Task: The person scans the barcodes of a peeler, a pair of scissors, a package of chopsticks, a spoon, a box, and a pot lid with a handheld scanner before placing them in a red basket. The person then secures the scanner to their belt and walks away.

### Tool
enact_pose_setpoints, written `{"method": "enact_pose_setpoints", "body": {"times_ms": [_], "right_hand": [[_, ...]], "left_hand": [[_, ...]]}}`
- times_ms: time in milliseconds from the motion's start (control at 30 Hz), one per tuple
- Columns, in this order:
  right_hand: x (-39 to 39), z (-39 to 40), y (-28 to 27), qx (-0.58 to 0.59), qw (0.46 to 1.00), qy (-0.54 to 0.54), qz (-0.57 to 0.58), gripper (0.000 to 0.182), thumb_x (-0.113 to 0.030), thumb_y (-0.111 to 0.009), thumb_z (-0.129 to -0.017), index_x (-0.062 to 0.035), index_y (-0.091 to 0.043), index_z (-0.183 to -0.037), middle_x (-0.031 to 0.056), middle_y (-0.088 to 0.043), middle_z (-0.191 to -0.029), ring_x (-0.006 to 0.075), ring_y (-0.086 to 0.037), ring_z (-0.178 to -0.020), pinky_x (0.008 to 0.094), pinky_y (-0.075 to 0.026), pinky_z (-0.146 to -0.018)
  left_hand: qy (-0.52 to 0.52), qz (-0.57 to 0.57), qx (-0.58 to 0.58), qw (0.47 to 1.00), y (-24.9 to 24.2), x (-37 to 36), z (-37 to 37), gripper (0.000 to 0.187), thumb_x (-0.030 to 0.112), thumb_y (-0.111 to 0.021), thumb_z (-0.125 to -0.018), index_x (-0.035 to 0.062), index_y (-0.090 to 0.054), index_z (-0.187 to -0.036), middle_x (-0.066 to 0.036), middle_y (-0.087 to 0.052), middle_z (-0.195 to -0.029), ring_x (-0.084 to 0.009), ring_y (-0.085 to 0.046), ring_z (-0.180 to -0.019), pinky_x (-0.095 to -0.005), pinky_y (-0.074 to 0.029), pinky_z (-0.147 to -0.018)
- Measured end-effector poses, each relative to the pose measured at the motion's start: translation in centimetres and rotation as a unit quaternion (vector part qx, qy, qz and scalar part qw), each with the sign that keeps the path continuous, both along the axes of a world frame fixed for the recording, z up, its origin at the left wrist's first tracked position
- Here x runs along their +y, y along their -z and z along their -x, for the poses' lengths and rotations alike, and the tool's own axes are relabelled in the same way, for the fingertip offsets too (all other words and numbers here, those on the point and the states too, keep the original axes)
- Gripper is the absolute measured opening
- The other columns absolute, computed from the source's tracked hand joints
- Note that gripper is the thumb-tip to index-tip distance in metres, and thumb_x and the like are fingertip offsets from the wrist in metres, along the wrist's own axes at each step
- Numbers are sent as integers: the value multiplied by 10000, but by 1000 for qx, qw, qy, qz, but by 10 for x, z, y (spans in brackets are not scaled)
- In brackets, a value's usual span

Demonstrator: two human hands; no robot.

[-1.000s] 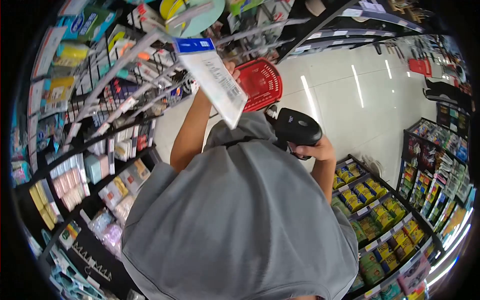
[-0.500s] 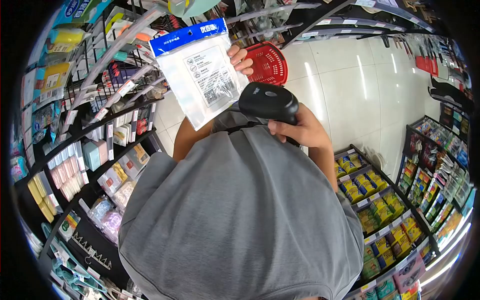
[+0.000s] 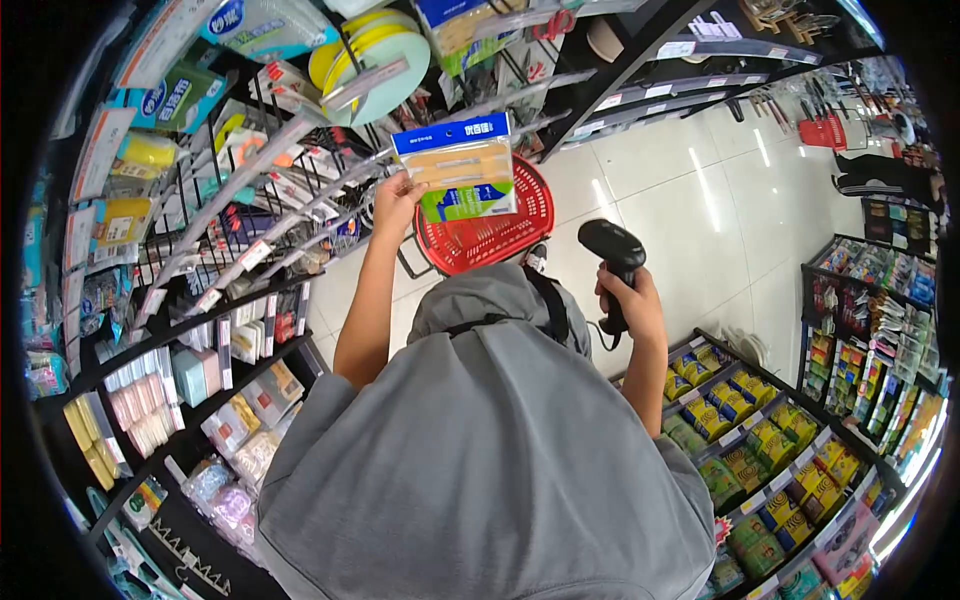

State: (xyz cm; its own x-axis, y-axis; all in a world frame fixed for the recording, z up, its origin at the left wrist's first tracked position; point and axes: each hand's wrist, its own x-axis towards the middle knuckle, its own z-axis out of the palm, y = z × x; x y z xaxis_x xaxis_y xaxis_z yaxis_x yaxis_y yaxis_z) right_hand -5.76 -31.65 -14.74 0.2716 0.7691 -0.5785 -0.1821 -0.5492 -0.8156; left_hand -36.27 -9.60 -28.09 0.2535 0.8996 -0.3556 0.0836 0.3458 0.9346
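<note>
My left hand (image 3: 400,198) pinches the lower left edge of a flat package (image 3: 460,170) with a blue header, orange contents and a green label. The package is held up over the near part of a red basket (image 3: 535,225) on the floor, its coloured face showing. In my right hand (image 3: 632,298) is a black handheld scanner (image 3: 612,245), fingers wrapped round its handle. The scanner's head points away to the upper left, apart from the package. A thin cable hangs below the handle.
Shelves of packaged goods (image 3: 240,350) rise on the left, with hanging racks and a yellow and pale green round item (image 3: 375,75) above. On the right stands a shelf of yellow and blue packs (image 3: 770,440). Light floor tiles (image 3: 690,200) lie ahead.
The package has turned from its white printed back to its coloured face and moved right and down. The scanner has moved away from it, down and right. More of the basket shows.
</note>
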Motion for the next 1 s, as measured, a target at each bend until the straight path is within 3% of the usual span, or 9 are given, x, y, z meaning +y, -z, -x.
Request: {"method": "enact_pose_setpoints", "body": {"times_ms": [67, 100, 200, 367, 467, 600, 767, 1000], "right_hand": [[-6, -3, 11, -23, 1000, 6, 12, 191, -160, -665, -802, -15, -569, -880, 39, -581, -661, 98, -517, -508, 250, -403, -471], [-9, -3, 16, -22, 999, -2, 24, 200, -169, -670, -798, -15, -568, -877, 39, -580, -660, 100, -518, -506, 251, -405, -471], [-9, 3, 24, -30, 997, -44, 54, 213, -172, -668, -793, -3, -573, -882, 34, -579, -662, 98, -533, -529, 257, -421, -482], [-4, 19, 21, 15, 996, -86, 14, 234, -149, -665, -794, 11, -580, -942, 38, -581, -680, 106, -538, -553, 259, -435, -504], [-10, 15, 27, 26, 996, -85, 3, 250, -176, -678, -796, 2, -580, -943, 39, -582, -684, 107, -538, -553, 261, -435, -511], [-18, -2, 28, -17, 994, -111, 17, 264, -189, -672, -804, 4, -582, -960, 41, -581, -674, 107, -541, -545, 270, -435, -500], [-36, -38, 41, -5, 998, -36, 48, 292, -175, -688, -786, 13, -582, -983, 40, -576, -666, 114, -541, -528, 275, -438, -491], [-44, -89, 45, -23, 996, -54, 64, 212, -148, -677, -787, -9, -560, -896, 31, -581, -678, 94, -521, -516, 254, -421, -473]], "left_hand": [[-28, -99, 73, 992, 2, 11, -7, 123, 27, -629, -822, -12, -622, -938, -72, -674, -830, -129, -633, -745, -254, -482, -667], [-17, -126, 130, 983, -36, 12, -23, 92, 29, -653, -807, -21, -628, -880, -78, -676, -781, -117, -619, -693, -254, -469, -631], [-25, -223, 106, 969, -24, 35, -49, 105, 39, -673, -790, -17, -628, -865, -77, -677, -758, -109, -611, -668, -266, -467, -611], [-38, -257, 134, 956, -7, 80, -80, 133, 41, -669, -813, -28, -634, -921, -51, -670, -793, -82, -596, -690, -233, -455, -619], [-115, -233, 138, 956, -24, 96, -97, 144, 82, -715, -763, -5, -607, -800, -39, -596, -635, -87, -519, -576, -265, -415, -555], [-132, -219, 37, 966, -50, 103, -105, 200, 82, -703, -789, -3, -536, -719, 29, -495, -641, -39, -423, -593, -221, -335, -522], [-175, -225, 94, 954, -38, 104, -109, 184, 61, -701, -791, -2, -539, -727, 46, -467, -638, -37, -420, -594, -220, -335, -522], [-182, -229, 91, 952, -34, 89, -116, 139, 40, -695, -799, 1, -566, -764, 38, -511, -667, -33, -466, -609, -207, -359, -531]]}}
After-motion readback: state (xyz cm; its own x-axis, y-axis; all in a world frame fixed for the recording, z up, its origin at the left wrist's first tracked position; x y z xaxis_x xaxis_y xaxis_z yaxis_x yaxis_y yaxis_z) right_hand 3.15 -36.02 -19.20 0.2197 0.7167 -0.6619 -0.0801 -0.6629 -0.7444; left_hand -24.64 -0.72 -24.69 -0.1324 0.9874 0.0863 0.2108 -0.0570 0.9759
